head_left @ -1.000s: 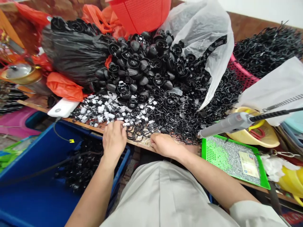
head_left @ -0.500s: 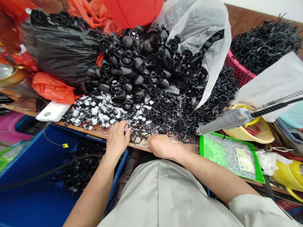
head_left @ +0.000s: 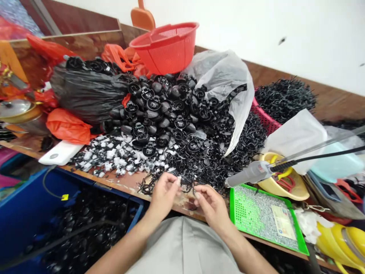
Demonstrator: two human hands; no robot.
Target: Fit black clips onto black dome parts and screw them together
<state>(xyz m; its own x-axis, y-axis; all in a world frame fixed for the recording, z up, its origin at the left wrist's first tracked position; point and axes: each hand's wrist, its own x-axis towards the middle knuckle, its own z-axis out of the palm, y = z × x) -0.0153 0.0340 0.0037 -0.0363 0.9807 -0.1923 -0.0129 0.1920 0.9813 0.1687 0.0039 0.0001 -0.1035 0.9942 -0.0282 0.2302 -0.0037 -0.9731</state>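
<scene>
Black strips (head_left: 222,167) lie tangled on the bench (head_left: 114,182) in the head view, heaped just beyond the person's two hands, with a few loose ones near the front edge by the left hand. The left hand (head_left: 164,194) is over the bench's front edge, its thumb and forefinger pressed together on a small white piece (head_left: 179,180). The right hand (head_left: 212,205) is just beside it, thumb and forefinger tips close together at what looks like the end of a thin strip; whether they pinch it I cannot tell. The hands do not touch each other.

More white pieces, mixed with dark bits, spread over the bench left of the strips. Behind them rises a mound of black shells (head_left: 152,114), with a black bag (head_left: 88,93) to its left and a clear bag (head_left: 225,70) to its right. A red basket (head_left: 165,51) stands tilted behind the mound, and a pink basket (head_left: 266,118) at right is heaped with strips.

A grey tool (head_left: 251,173) slants in from the right, its tip by the corner of a green tray (head_left: 245,213). Silvery bits and a card (head_left: 282,221) lie in the tray. Near it, a cream bowl (head_left: 298,193) holds yellow and red things. At left, a white box (head_left: 61,152) sits on the bench edge, beside an orange bag (head_left: 68,125). Below, a blue bin (head_left: 19,217) holds black parts.
</scene>
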